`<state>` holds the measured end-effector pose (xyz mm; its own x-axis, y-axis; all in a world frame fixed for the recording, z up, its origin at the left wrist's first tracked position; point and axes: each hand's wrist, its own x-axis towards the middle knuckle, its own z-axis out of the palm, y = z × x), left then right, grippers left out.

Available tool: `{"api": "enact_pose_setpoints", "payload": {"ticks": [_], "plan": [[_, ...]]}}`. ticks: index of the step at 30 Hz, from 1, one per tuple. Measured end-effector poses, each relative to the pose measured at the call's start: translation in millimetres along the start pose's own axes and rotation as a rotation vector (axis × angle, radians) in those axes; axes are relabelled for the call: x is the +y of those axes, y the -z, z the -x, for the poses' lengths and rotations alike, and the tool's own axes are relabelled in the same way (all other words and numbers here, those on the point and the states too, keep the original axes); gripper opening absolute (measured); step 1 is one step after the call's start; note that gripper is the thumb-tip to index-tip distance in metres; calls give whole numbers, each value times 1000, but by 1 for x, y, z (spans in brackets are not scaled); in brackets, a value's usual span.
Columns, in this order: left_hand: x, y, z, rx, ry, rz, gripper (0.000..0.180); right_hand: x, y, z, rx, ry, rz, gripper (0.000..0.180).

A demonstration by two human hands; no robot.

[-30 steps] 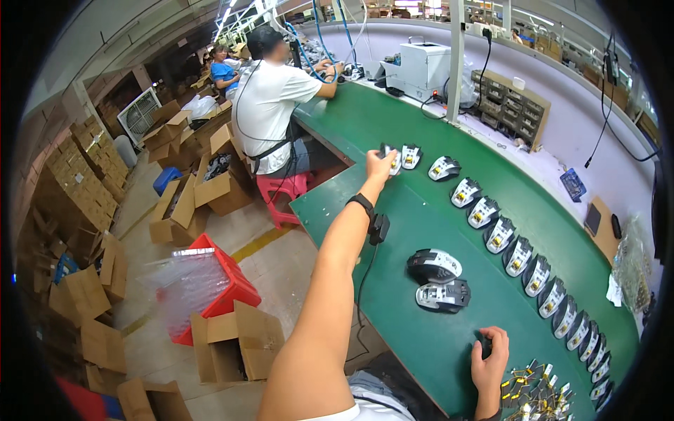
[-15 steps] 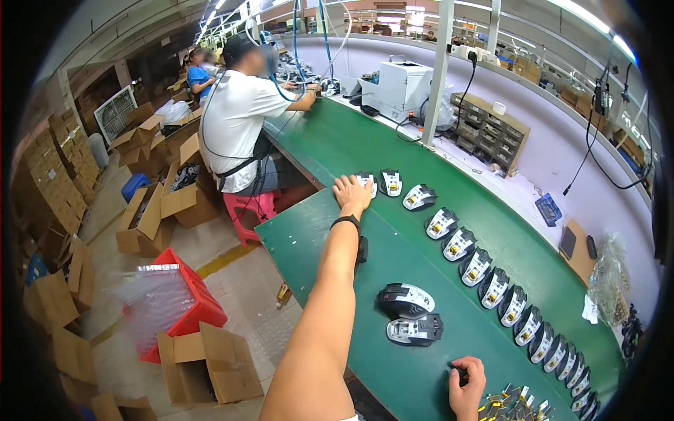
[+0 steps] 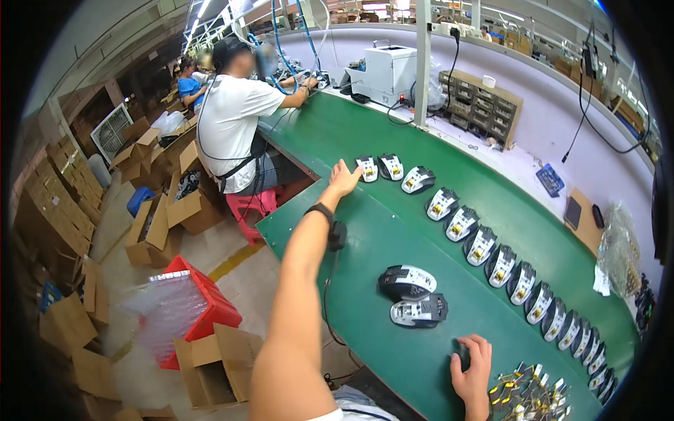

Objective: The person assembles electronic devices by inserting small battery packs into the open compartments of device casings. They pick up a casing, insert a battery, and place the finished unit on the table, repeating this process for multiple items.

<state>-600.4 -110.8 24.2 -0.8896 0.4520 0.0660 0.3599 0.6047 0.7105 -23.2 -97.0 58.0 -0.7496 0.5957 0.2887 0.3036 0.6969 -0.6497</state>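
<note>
My left arm reaches far across the bench. Its hand point(image 3: 344, 178) is open, fingers stretched, beside the farthest half-assembled mouse point(image 3: 366, 168), a white-and-black shell with a yellow part inside; the thumb is close to it, and touching I cannot tell. My right hand point(image 3: 472, 368) is low on the near bench, fingers curled round a dark item mostly hidden by them. Ahead of it lie a black-and-white mouse shell point(image 3: 407, 282) and an opened grey-white mouse part point(image 3: 419, 311), touching. Right of this hand is a pile of small yellow-and-metal parts with wires point(image 3: 531, 394).
A curved row of open mice point(image 3: 481, 245) runs along the green bench point(image 3: 316, 147) toward the near right. A small black item point(image 3: 338, 236) with a cord lies by my left forearm. A co-worker point(image 3: 235, 126) sits at the far left. Cartons point(image 3: 221, 368) and a red crate point(image 3: 225, 319) stand on the floor.
My left hand has drawn back leftward off the farthest mouse, which now shows uncovered. My right hand stays low on the bench. The whole view has shifted slightly.
</note>
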Motion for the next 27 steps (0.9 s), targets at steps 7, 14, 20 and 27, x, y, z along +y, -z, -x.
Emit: {"api": "enact_pose_setpoints", "payload": {"ticks": [7, 14, 20, 27], "plan": [[58, 13, 213, -410, -871, -31, 63, -13, -6, 7, -267, 178, 156, 55], [109, -2, 329, -418, -1125, -376, 88, -12, 31, 12, -313, 130, 244, 51], [105, -15, 330, -236, -1035, -535, 85, -13, 106, 57, -176, -24, 352, 43], [79, -26, 300, -23, -950, -644, 76, 32, 161, 135, 264, -344, 506, 23]]}}
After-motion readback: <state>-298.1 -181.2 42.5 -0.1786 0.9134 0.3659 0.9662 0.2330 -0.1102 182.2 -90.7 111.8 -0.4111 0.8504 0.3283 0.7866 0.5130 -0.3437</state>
